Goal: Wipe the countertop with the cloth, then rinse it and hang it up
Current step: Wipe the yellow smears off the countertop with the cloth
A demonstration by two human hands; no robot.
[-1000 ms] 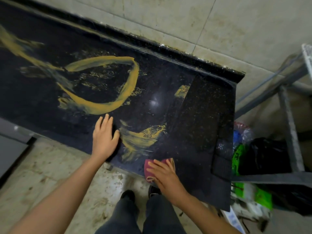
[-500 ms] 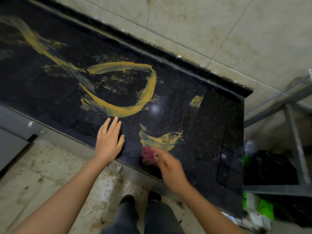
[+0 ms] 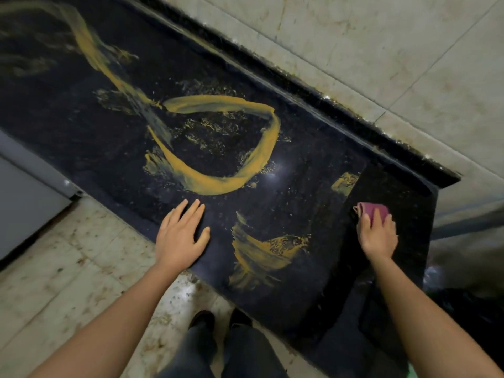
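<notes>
Black speckled stone is making up the surface (image 3: 313,186), which is running along a tiled wall (image 3: 381,50) and ending in an open right-hand edge. Yellow smears (image 3: 218,184) are lying in a loop left of the cloth (image 3: 372,210), with a second patch (image 3: 267,249) nearer the front edge, between the two hands. The right hand (image 3: 377,233) is pressing flat on the pink cloth with fingers spread, pinning rather than gripping it, probably so a wiping stroke can sweep leftward into the mess. The left hand (image 3: 181,238) is resting open and empty on the surface, well left of the cloth, likely bracing the body. Leftward of the cloth nothing is standing in the way; rightward the edge is near, so residue could be pushed off onto the floor (image 3: 68,268).
</notes>
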